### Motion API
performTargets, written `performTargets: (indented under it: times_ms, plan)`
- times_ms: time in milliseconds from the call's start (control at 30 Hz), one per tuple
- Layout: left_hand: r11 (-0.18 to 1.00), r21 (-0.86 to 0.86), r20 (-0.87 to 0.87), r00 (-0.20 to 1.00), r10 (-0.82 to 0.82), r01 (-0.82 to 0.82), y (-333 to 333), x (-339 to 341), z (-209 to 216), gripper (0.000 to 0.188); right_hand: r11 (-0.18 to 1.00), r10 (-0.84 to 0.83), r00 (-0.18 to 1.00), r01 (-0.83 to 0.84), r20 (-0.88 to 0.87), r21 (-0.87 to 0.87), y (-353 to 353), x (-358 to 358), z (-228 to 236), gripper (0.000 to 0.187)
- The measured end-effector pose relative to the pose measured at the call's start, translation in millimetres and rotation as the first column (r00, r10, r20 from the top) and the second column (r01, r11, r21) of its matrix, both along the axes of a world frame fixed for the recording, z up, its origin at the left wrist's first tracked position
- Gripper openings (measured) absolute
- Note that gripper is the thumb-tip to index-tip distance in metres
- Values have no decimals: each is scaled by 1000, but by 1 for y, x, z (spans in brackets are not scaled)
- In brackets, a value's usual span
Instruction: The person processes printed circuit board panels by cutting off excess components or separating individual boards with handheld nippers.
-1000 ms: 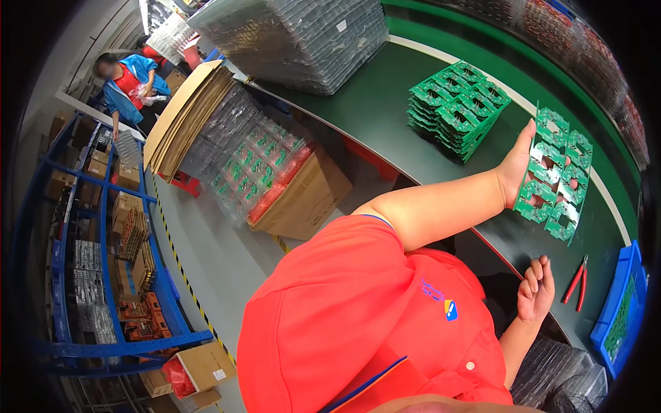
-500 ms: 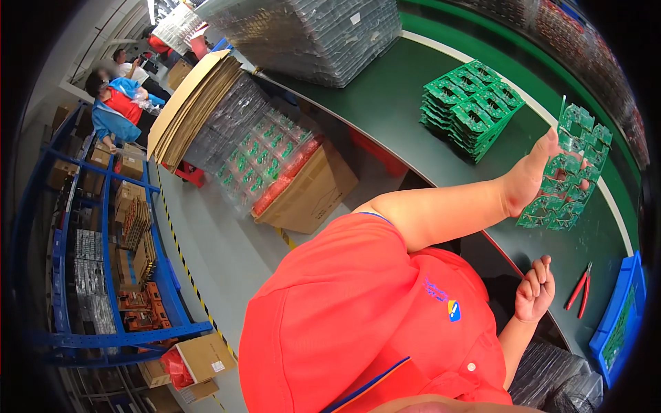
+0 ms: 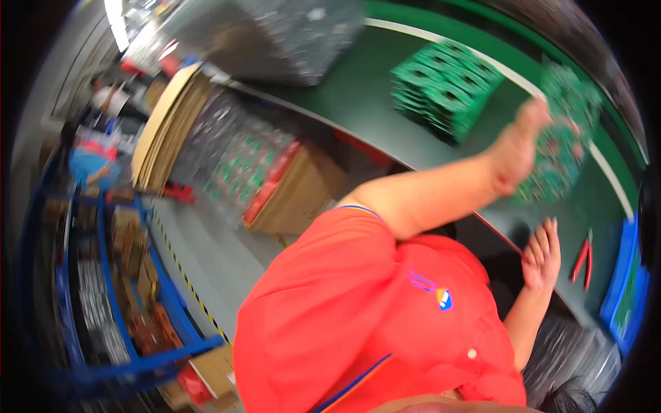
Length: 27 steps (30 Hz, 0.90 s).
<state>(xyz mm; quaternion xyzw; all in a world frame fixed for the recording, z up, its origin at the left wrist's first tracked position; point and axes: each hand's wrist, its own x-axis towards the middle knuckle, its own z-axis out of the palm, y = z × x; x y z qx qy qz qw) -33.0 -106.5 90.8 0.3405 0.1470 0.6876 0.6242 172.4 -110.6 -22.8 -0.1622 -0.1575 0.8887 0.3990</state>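
My left arm reaches across to the right, and my left hand [image 3: 523, 141] is closed on a green circuit board panel [image 3: 568, 141], held tilted over the bench. Fingertips show through gaps in the panel; motion smears its detail. My right hand [image 3: 542, 256] is raised at the bench's near edge, its fingers stretched out and nothing in them. Red-handled cutters [image 3: 582, 263] lie on the bench just right of that hand. Left of the held panel stands a stack of similar green panels [image 3: 444, 86].
A blue bin [image 3: 623, 289] with green boards sits at the bench's right end. Plastic trays [image 3: 303, 41] are piled on the dark green bench [image 3: 361, 89]. To the left are a carton [image 3: 299, 196], flat cardboard [image 3: 165, 127], a blue shelf rack [image 3: 162, 289] and other people.
My view has shifted and blurred. The right hand has uncurled its fingers and risen slightly. My left hand still grips the circuit board panel, now higher in the picture.
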Motion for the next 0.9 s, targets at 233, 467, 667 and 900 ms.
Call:
performTargets:
  times_ms: [233,467,667,900]
  plan:
    - [975,-86,-189,964,184,-203,-13,4,14,81,976,-167,934,112,316,185,-8,-17,44,21]
    - [998,47,-24,999,-40,41,-7,13,-16,94,931,-313,851,187,423,312,-16,-17,40,22]
    - [992,106,-215,976,-37,61,-15,24,-25,95,910,-342,821,169,456,379,-15,-18,44,24]
    - [955,216,-162,972,-170,203,-10,24,-39,96,919,-323,828,160,458,360,-9,-17,37,23]
